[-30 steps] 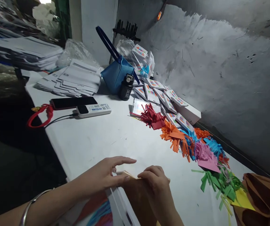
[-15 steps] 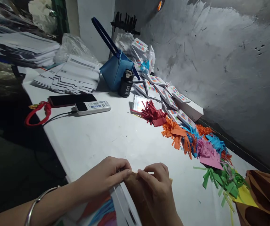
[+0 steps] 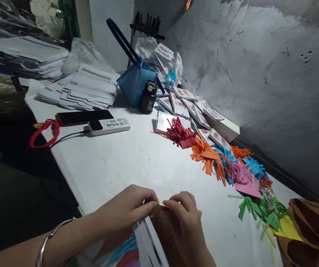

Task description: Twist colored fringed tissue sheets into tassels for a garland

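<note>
At the bottom of the view, my left hand (image 3: 133,205) pinches the top edge of a piece of brown paper (image 3: 160,224) between thumb and fingers. My right hand (image 3: 185,220) has its fingers closed on the same sheet a little to the right, its thumb and fingertips close to the left ones. Against the paper's left side, under my left wrist, stands a white box (image 3: 149,241) printed with coloured tassels. Much of the box and the lower paper lie below the frame or behind my hands.
Tassel bunches in red (image 3: 180,135), orange (image 3: 208,155), pink (image 3: 245,178) and green (image 3: 273,213) line the right side. Behind them are several printed boxes (image 3: 180,105). A black bottle (image 3: 148,98), blue bag (image 3: 131,83), phone (image 3: 84,117), white device (image 3: 109,126) and brown bag (image 3: 304,230) stand around.
The fingertips of my left hand have shifted slightly right along the paper's top edge. My right hand has barely moved, and the view has tilted a little.
</note>
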Demonstrator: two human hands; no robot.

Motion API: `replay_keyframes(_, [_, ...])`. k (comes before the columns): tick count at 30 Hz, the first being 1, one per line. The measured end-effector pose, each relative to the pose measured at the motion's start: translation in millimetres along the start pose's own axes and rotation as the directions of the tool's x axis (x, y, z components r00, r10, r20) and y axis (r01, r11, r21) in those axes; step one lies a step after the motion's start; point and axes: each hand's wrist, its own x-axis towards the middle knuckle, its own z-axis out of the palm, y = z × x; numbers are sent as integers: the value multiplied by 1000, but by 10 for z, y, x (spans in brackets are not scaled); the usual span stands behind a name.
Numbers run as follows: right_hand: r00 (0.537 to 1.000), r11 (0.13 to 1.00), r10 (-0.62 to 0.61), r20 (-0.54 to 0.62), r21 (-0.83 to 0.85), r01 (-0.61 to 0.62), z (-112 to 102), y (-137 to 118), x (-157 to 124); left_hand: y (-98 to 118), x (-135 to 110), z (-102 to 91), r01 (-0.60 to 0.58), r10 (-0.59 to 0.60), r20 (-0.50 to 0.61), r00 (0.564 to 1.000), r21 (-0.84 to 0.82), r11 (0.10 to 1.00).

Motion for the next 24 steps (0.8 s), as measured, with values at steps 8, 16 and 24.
replay_keyframes(8, [973,951,-222,-60,-233,202,-19,-118,16,-55,16,18,13,-13,-14,1000,4,1000])
replay_keyframes(16, [962,923,-270,-32,-291,250,28,-162,-26,-41,-3,19,19,-19,-14,1000,-7,1000])
replay_keyframes(24, [974,963,-208,-87,-195,188,4,-146,15,-29,-8,14,12,-12,-19,1000,-5,1000])
